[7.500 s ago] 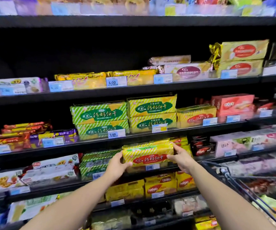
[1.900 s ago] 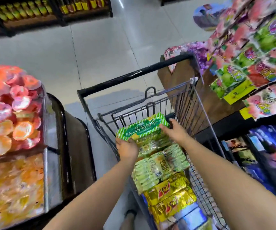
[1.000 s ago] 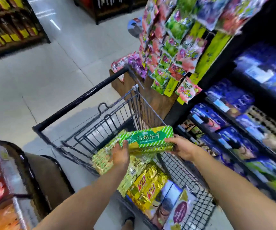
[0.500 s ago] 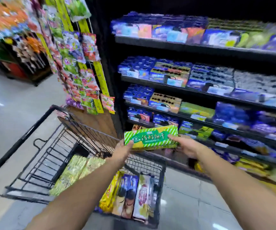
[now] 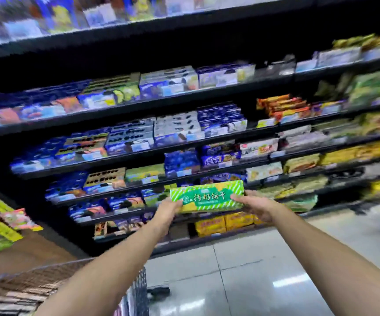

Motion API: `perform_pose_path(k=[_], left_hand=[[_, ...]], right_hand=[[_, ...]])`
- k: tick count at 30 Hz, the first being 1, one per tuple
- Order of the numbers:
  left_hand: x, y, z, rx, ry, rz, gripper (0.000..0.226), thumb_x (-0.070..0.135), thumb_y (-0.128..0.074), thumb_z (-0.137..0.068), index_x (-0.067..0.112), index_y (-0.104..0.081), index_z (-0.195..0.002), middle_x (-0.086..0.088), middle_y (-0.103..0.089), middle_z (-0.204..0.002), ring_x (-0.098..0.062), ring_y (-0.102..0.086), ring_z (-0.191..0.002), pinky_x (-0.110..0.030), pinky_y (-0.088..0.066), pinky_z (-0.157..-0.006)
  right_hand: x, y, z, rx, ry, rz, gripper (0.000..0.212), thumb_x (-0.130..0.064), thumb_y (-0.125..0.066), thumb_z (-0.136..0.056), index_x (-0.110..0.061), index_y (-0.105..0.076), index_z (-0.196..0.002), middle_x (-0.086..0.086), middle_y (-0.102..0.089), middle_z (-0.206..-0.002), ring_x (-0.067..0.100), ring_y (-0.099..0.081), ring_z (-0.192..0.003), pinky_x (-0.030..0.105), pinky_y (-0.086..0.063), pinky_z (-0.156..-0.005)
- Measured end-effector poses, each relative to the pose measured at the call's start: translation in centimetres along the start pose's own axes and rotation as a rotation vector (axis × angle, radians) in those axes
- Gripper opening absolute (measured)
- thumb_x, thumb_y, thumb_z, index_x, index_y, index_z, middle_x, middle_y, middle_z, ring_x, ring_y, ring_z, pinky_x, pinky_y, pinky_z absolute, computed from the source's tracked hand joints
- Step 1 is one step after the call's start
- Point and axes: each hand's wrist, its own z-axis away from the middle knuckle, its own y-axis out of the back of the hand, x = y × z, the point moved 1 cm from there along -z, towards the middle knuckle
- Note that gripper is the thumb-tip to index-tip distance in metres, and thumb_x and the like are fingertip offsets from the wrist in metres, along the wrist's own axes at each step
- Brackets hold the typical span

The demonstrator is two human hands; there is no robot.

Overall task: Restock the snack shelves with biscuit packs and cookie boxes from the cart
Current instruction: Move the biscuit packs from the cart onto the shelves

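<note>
You are holding one rectangular biscuit pack, green-and-white striped on top with a yellow lower face (image 5: pixel 207 198), out in front of you at arm's length, level and lengthwise. Your left grip (image 5: pixel 169 212) is clamped on its left end and your right grip (image 5: pixel 254 205) on its right end, fingers curled round the short edges. Gripping it by the ends is leaving the printed face clear and turned towards you, which I judge makes it easy to match against the stock and slide in flat.

The pack is hanging in the air, well apart from the black metal snack shelves (image 5: pixel 207 100) it is heading for, and it is not resting on any tier yet. You are facing mostly blue cookie boxes; greenish and yellow packs are sitting further right, so I judge its slot lies that way.

By count: one pack in hand, two grips on it, one wire shopping cart (image 5: pixel 136 290) at your lower left with blurred contents. The shelving is showing several tiers, but blur is preventing a firm count of tiers or boxes. Grey floor tiles (image 5: pixel 241 270) are lying between you and the shelving.
</note>
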Motion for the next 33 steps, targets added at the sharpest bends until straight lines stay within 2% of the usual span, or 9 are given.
perform_pose_path(k=[4,8,10,12,15,19,26,30,33], left_hand=[[4.1,-7.6,-1.5,-0.122,-0.064,0.012,0.005,0.012,-0.062,-0.095,0.012,-0.065,-0.09,-0.002,-0.069,-0.077,-0.009,-0.058,-0.055,-0.022,-0.04,-0.051],[7.4,-15.1,-2.9,-0.241,-0.074,-0.012,0.003,0.015,-0.065,-0.095,0.017,-0.066,-0.093,0.01,-0.073,-0.075,-0.005,-0.063,-0.057,-0.024,-0.044,-0.05],[8.8,-18.8,-3.9,-0.279,-0.063,-0.007,0.002,0.016,-0.066,-0.095,0.017,-0.065,-0.096,0.004,-0.074,-0.087,-0.008,-0.066,-0.066,-0.024,-0.045,-0.053],[10.0,-22.6,-5.1,-0.336,-0.05,0.021,0.009,0.016,-0.067,-0.095,0.013,-0.064,-0.102,0.001,-0.073,-0.092,-0.008,-0.068,-0.069,-0.022,-0.048,-0.055],[12.0,-27.7,-6.9,-0.445,-0.029,0.048,0.026,0.015,-0.067,-0.095,0.006,-0.061,-0.118,-0.008,-0.071,-0.113,-0.021,-0.068,-0.1,-0.031,-0.053,-0.081],[15.1,-33.9,-9.3,-0.548,-0.042,0.019,0.031,0.018,-0.069,-0.093,0.011,-0.06,-0.122,-0.005,-0.069,-0.121,-0.023,-0.065,-0.111,-0.041,-0.046,-0.106],[20.2,-45.0,-10.8,-0.657,-0.085,-0.039,0.035,0.017,-0.073,-0.088,0.011,-0.063,-0.122,-0.008,-0.07,-0.121,-0.028,-0.065,-0.113,-0.045,-0.045,-0.108],[22.0,-52.7,-9.7,-0.707,-0.118,-0.058,0.012,0.011,-0.073,-0.088,0.012,-0.066,-0.097,-0.009,-0.076,-0.108,-0.021,-0.071,-0.092,-0.036,-0.053,-0.092],[23.3,-57.8,-8.5,-0.733,-0.175,-0.104,0.009,0.014,-0.071,-0.092,0.015,-0.066,-0.099,-0.004,-0.075,-0.107,-0.017,-0.069,-0.091,-0.029,-0.05,-0.073]], right_hand=[[0.9,7.8,1.7,0.118,0.03,-0.07,0.029,-0.022,-0.076,-0.088,-0.015,-0.067,-0.115,-0.001,-0.074,-0.108,0.019,-0.064,-0.108,0.036,-0.045,-0.102],[2.3,15.1,2.6,0.241,0.022,-0.133,0.029,-0.024,-0.08,-0.084,-0.016,-0.067,-0.109,0.003,-0.074,-0.111,0.025,-0.065,-0.111,0.043,-0.044,-0.106],[2.8,18.5,2.5,0.288,0.026,-0.152,0.043,-0.024,-0.079,-0.086,-0.006,-0.064,-0.122,0.008,-0.07,-0.125,0.027,-0.063,-0.118,0.041,-0.045,-0.105],[3.0,21.6,2.5,0.332,0.036,-0.169,0.045,-0.023,-0.077,-0.087,-0.003,-0.063,-0.125,0.007,-0.071,-0.123,0.018,-0.067,-0.107,0.03,-0.051,-0.091],[2.6,25.6,2.6,0.404,0.032,-0.198,0.032,-0.023,-0.073,-0.09,-0.007,-0.068,-0.117,-0.002,-0.078,-0.101,0.005,-0.069,-0.084,0.021,-0.047,-0.072],[1.7,30.5,3.1,0.522,0.039,-0.227,0.021,-0.023,-0.073,-0.09,-0.014,-0.069,-0.108,-0.012,-0.076,-0.084,0.004,-0.064,-0.081,0.024,-0.043,-0.073],[1.9,39.2,4.7,0.663,0.043,-0.292,0.034,-0.019,-0.071,-0.092,-0.007,-0.063,-0.123,0.005,-0.067,-0.115,0.019,-0.057,-0.106,0.032,-0.04,-0.09],[3.8,46.5,6.3,0.69,0.075,-0.275,0.018,-0.02,-0.07,-0.092,-0.015,-0.07,-0.109,-0.001,-0.072,-0.105,0.008,-0.063,-0.091,0.019,-0.042,-0.076],[4.8,52.2,6.7,0.693,0.1,-0.252,0.017,-0.02,-0.073,-0.089,-0.016,-0.072,-0.106,-0.012,-0.075,-0.092,-0.005,-0.066,-0.075,0.008,-0.044,-0.06]])
